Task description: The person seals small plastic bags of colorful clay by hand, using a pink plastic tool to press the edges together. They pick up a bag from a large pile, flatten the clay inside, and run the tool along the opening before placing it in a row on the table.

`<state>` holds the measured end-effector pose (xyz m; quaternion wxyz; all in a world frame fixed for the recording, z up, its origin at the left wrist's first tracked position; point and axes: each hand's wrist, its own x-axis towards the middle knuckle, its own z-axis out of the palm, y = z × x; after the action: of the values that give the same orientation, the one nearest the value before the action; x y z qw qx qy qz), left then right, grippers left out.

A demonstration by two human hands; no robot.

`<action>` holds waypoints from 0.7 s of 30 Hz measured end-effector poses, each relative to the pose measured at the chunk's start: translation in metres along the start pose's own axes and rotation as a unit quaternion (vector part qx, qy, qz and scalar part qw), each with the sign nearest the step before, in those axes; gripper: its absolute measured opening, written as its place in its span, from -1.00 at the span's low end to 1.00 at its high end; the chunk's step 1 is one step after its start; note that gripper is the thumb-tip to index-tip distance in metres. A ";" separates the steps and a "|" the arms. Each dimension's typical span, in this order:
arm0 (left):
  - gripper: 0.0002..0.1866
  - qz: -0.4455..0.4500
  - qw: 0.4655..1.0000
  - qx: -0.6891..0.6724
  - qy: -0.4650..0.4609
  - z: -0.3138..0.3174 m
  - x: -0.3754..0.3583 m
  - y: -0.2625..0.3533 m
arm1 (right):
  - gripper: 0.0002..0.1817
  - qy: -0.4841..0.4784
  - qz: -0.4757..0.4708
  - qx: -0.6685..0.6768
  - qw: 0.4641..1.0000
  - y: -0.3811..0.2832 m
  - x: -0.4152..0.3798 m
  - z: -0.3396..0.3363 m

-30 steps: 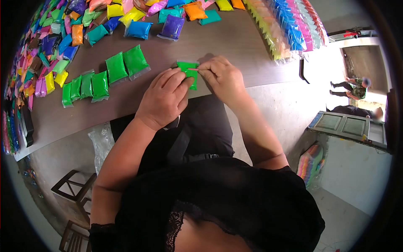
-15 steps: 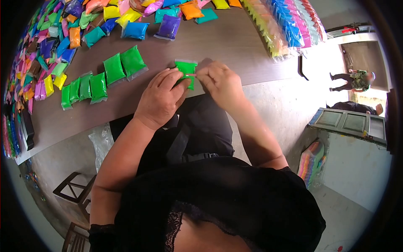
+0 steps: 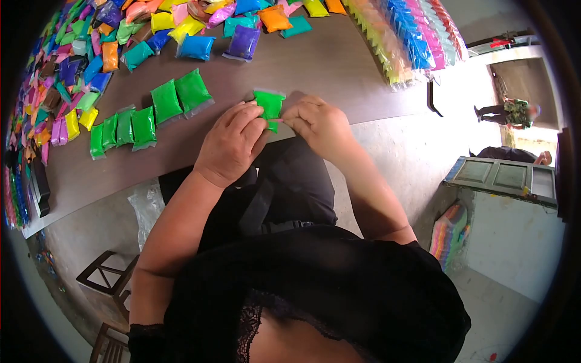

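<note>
A small clear packet of bright green, clay-like material (image 3: 270,104) is at the table's near edge, between my two hands. My left hand (image 3: 233,140) is closed on the packet's left side, its fingertips lying over the green. From the right, the pinched fingers of my right hand (image 3: 318,124) grip a thin pink strip (image 3: 275,121) that crosses the packet's lower part. What the strip is, I cannot tell. Left of my hands, two larger green packets (image 3: 166,101) lie side by side, and a row of several narrower green packets (image 3: 143,127) continues toward the left.
A heap of many-coloured packets (image 3: 72,72) covers the table's far left. At the far right are rows of bagged packets (image 3: 417,36). A wooden chair (image 3: 109,275) stands below left. Beyond the table, a person (image 3: 514,114) is near the bright doorway.
My right hand has drawn the pink strip down from the packet's middle to its lower part. My left hand still holds the packet, with its fingers slightly shifted.
</note>
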<state>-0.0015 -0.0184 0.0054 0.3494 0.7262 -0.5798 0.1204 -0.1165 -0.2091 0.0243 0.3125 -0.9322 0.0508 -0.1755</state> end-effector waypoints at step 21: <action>-0.45 -0.006 0.995 0.056 -0.082 0.003 -0.013 0.016 | -0.89 -0.004 -0.019 -0.177 0.984 -0.013 0.051 -0.004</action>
<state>-0.0212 -0.0112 0.0018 0.2599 0.7556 -0.5944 0.0902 -0.0704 -0.2119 0.0502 0.1396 -0.9742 0.0618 -0.1663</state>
